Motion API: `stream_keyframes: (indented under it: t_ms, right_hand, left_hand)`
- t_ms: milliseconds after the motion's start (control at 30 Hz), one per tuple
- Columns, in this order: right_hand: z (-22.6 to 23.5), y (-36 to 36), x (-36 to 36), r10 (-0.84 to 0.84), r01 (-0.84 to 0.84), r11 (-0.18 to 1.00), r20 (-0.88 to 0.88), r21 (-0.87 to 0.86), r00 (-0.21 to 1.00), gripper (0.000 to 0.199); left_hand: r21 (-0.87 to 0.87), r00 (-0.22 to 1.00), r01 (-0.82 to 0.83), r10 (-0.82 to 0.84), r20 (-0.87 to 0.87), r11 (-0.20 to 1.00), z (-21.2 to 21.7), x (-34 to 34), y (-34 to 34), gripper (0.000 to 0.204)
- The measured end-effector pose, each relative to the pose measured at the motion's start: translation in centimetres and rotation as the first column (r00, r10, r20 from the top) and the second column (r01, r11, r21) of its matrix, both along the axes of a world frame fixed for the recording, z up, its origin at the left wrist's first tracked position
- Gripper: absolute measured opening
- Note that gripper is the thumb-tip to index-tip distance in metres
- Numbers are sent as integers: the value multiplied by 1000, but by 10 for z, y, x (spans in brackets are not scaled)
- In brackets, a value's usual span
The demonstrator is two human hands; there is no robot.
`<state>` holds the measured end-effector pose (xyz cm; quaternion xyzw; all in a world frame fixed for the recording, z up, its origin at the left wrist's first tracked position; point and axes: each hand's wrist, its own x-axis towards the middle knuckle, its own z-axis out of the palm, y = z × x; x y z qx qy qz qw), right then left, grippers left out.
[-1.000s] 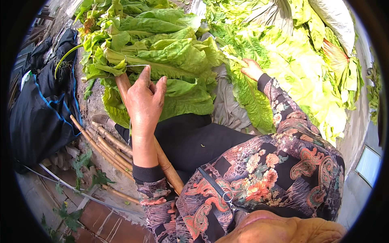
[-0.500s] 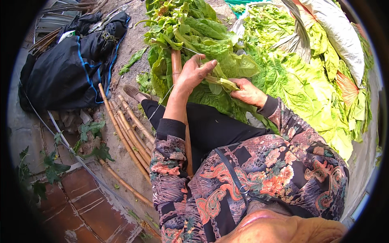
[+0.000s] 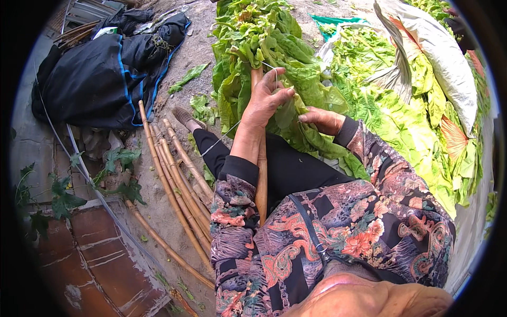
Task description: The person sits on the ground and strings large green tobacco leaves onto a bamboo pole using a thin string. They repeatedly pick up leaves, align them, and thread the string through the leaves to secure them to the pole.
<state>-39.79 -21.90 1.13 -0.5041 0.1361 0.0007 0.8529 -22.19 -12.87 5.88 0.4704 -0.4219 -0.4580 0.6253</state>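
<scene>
A bamboo pole [image 3: 261, 182] runs from my lap up under a thick bunch of broad green leaves [image 3: 285, 47] that look like tobacco. My left hand [image 3: 261, 103] is beside the pole just below the bunch, its fingers curled round a thin pale string [image 3: 226, 133]. From the leaves the string passes over those fingers, and a length shows below the wrist towards my leg. My right hand [image 3: 325, 120] is closed on a leaf [image 3: 303, 129] hanging at the bunch's lower right. Its fingertips are partly hidden by the leaf.
Several loose bamboo poles [image 3: 174, 185] lie on the ground at left, below a black bag with blue edging [image 3: 95, 79]. A large heap of the same leaves [image 3: 385, 121] spreads at right, beside a white sheet [image 3: 449, 58]. A leafy vine [image 3: 66, 198] grows at far left.
The whole view has shifted, so most things sit farther right. The leaf stems between my hands have moved in against the bunch, near my left thumb.
</scene>
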Motion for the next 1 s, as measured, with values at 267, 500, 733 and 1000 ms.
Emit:
stream_keyframes:
  t_ms: [267,500,733,1000]
  right_hand:
    - [41,-81,50,-151,395,114,377,-912,914,28]
    - [48,-61,102,-130,154,-624,296,-766,946,20]
    - [33,-52,96,-107,243,-590,373,-770,922,19]
    - [33,-43,86,-3,437,-471,498,-766,867,24]
  left_hand:
    - [-115,235,-342,204,951,933,37,-5,37,13]
    - [-161,357,-470,354,864,868,71,67,-25,13]
    - [-243,29,-31,244,969,970,88,12,-11,11]
    - [11,261,-318,77,962,948,81,84,4,12]
